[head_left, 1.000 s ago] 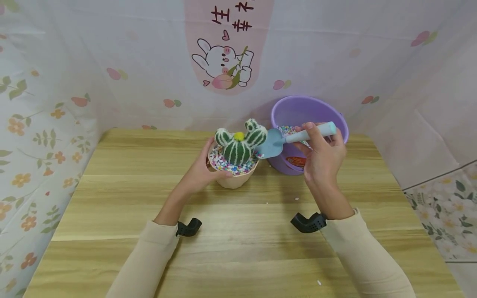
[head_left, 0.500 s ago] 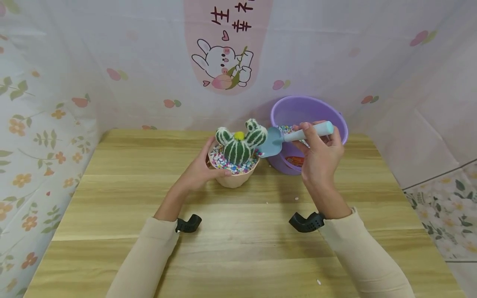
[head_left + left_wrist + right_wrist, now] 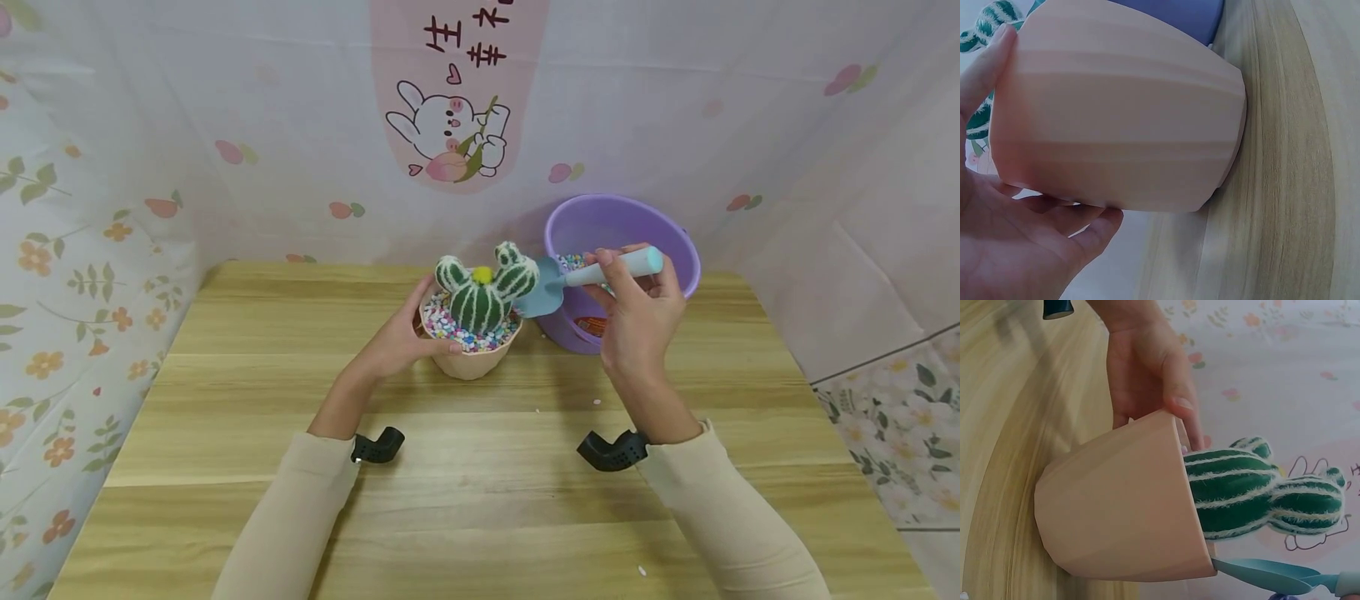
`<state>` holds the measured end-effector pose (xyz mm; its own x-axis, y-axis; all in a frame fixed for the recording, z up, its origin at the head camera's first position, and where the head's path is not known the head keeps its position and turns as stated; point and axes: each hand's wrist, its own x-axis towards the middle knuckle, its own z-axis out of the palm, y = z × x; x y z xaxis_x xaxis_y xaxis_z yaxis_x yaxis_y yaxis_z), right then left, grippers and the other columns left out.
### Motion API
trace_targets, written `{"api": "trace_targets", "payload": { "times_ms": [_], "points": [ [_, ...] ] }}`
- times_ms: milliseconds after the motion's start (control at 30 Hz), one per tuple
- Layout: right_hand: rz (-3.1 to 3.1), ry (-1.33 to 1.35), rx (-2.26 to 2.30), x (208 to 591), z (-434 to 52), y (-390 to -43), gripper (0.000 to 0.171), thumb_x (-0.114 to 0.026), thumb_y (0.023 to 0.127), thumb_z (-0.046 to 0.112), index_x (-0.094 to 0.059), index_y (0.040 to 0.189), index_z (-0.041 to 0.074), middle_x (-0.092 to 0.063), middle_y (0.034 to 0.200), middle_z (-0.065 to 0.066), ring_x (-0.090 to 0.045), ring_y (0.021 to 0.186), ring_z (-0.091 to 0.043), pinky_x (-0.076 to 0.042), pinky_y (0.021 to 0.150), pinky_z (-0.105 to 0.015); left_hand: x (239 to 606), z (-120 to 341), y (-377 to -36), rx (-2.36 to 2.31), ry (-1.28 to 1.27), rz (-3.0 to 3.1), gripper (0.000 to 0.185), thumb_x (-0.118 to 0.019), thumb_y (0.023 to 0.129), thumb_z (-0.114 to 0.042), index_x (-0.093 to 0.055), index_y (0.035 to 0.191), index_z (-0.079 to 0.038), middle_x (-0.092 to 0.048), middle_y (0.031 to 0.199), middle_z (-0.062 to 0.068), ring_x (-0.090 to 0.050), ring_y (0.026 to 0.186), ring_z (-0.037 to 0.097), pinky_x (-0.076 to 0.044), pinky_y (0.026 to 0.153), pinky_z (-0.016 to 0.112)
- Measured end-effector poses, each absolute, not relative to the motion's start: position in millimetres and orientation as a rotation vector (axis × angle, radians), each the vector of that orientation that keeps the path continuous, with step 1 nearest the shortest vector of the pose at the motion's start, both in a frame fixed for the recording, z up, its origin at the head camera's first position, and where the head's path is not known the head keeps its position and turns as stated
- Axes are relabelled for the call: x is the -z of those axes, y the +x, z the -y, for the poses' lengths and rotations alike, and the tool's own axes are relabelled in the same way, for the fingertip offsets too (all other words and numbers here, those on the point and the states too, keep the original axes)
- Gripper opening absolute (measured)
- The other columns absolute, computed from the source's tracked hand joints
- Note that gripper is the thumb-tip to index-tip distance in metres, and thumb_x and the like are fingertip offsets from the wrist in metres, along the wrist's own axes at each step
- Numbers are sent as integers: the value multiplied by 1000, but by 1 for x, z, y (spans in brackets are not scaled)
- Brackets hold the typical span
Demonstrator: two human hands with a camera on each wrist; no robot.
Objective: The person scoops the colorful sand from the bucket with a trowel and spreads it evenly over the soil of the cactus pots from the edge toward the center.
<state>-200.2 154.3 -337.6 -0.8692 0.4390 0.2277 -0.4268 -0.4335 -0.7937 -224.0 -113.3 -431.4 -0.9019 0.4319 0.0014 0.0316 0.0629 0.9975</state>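
Observation:
A peach flowerpot stands upright on the table and holds a green, white-striped cactus with a yellow tuft on top. Small coloured pebbles surround the cactus base. My left hand grips the pot's left side, its thumb on the near rim; in the left wrist view its fingers curl around the pot wall. With my right hand I hold the pale handle of a blue trowel. Its blade tip is at the pot's right rim, partly hidden by a cactus arm.
A purple bucket with coloured pebbles inside stands just right of the pot, partly hidden by my right hand. Few stray white pebbles lie on the wooden table. A printed cloth hangs behind the table.
My right hand and the trowel have shifted slightly left, bringing the blade a little further behind the cactus arm. The left hand and the pot have hardly moved.

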Motion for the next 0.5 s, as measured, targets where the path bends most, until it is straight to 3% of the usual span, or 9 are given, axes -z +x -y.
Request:
{"api": "trace_targets", "payload": {
  "times_ms": [500],
  "points": [
    [1294, 106, -2301, 336, -152, -199, 26, -77, 79, -4, -60, 97, -7, -68, 89, -21, -71, 85, -35, -59, 72, -40, 430, 114, -226, -1875, 405, -2041, 110, -81, 79, -12, -6, 157, -29, -25, 157, 7, -39, 136, 25, -33, 112, 42]
  ]
}}
